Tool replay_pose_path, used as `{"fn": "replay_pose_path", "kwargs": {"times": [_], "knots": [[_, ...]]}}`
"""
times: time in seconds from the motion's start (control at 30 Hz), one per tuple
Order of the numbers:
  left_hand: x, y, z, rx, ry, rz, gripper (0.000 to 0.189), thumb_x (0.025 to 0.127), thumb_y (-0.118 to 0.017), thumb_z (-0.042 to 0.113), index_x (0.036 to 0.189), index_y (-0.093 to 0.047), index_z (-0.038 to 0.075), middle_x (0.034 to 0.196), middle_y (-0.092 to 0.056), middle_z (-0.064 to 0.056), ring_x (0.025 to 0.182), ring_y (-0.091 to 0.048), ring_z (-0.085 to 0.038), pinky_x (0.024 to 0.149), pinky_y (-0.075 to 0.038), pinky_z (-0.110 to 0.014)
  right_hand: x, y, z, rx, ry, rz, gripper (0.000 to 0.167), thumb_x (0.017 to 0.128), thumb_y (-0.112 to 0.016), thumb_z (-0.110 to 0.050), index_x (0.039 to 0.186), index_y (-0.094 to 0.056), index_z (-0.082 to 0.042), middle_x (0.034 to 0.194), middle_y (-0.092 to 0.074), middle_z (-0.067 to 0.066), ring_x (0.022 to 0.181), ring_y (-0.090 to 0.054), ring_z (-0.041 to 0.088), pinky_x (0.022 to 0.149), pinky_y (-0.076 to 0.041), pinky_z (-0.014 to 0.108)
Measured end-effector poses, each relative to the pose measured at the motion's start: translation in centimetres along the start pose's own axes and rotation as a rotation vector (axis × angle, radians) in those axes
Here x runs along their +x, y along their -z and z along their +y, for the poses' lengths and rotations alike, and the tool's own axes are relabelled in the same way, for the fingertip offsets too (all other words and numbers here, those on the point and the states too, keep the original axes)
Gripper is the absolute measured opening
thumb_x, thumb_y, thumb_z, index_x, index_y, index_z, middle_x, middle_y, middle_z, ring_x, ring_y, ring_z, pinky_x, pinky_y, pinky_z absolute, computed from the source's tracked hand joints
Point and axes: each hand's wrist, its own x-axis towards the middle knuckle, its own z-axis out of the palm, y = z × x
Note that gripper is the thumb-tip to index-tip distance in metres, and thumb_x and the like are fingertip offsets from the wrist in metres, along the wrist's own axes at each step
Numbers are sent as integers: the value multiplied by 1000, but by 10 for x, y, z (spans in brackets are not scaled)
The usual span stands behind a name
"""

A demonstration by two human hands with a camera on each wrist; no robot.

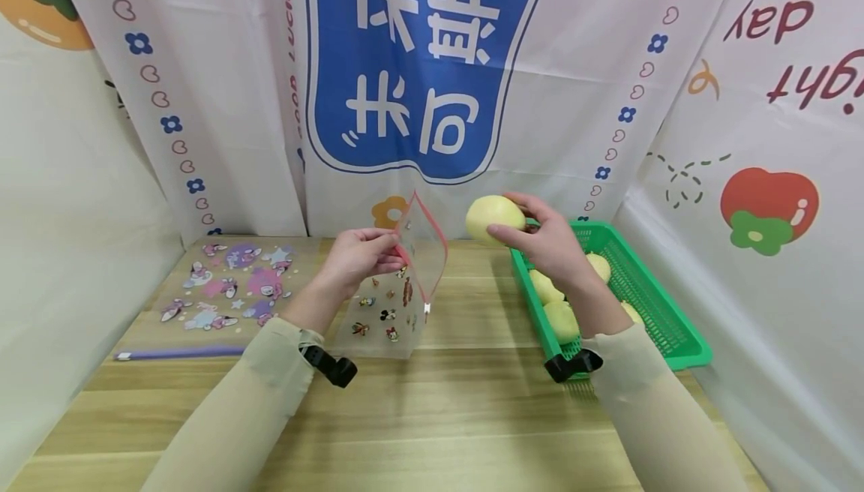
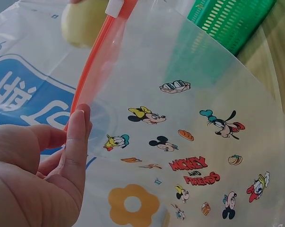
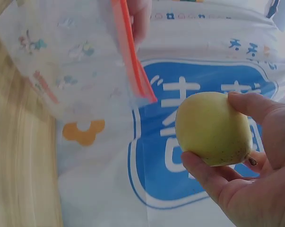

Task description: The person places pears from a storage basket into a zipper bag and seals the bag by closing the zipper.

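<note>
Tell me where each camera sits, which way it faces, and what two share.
Head: on the head, facing forward and down at forearms, left grip and right grip.
Left wrist: on that wrist, facing the left grip pinching the printed bag.
Right wrist: on that wrist, facing the right grip holding the pale fruit; left fingers show.
Both wrist views share the printed bag and pale fruit.

White cloth backdrop (image 1: 236,79), blue panel (image 1: 420,57) with white characters (image 1: 381,115), borders (image 1: 166,112) of blue flowers (image 1: 138,43) and heart outlines, orange flower print (image 1: 387,214), right wall (image 1: 742,312) with red fruit print (image 1: 763,192) and lettering (image 1: 791,19), wood-grain tabletop (image 1: 439,417).
</note>
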Motion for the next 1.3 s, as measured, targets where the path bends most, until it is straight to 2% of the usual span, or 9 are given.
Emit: {"fn": "replay_pose_path", "kwargs": {"times": [0.13,0.37,0.57,0.83,1.03,1.3], "knots": [[1,-1,0,-4,1,1,40,111,-63,10,146,-61,-9,82,-78,-3,71,-78,-10,76,-70,-23,7,-20,-13,14,43,-31,72,98,-86,-31,162,-54,-18,156,-57,8,126,-64,31,95,-61,35],[2,-2,-1,13,7,7,41,112,-63,11,147,-60,-9,83,-78,-3,72,-78,-10,77,-70,-23,13,-51,-24,10,83,-48,79,95,-88,-26,161,-47,-11,154,-58,12,131,-63,33,102,-62,45],[2,-3,0,22,16,18,40,112,-64,13,146,-62,-7,85,-78,-4,74,-78,-11,77,-70,-24,19,-68,-24,-27,146,-84,66,95,-87,-23,152,-55,-11,145,-63,10,122,-66,32,94,-63,41],[3,-4,1,39,12,13,38,112,-65,17,143,-65,-6,86,-78,-4,75,-78,-10,78,-70,-23,27,-84,-22,-45,138,-154,70,96,-86,-24,158,-55,-12,148,-62,10,125,-66,34,90,-64,41],[0,-5,3,62,14,25,36,113,-64,17,141,-67,-5,84,-78,-3,70,-77,-8,72,-69,-21,31,-90,-20,-124,128,-185,69,97,-84,-19,158,-54,-10,151,-59,13,126,-65,36,92,-66,43],[-2,-9,5,82,8,28,35,112,-62,14,140,-67,-7,80,-75,-2,66,-74,-6,67,-68,-19,38,-93,-16,-337,155,-237,59,94,-85,-13,148,-63,-9,137,-67,12,111,-64,30,92,-60,42]]}}
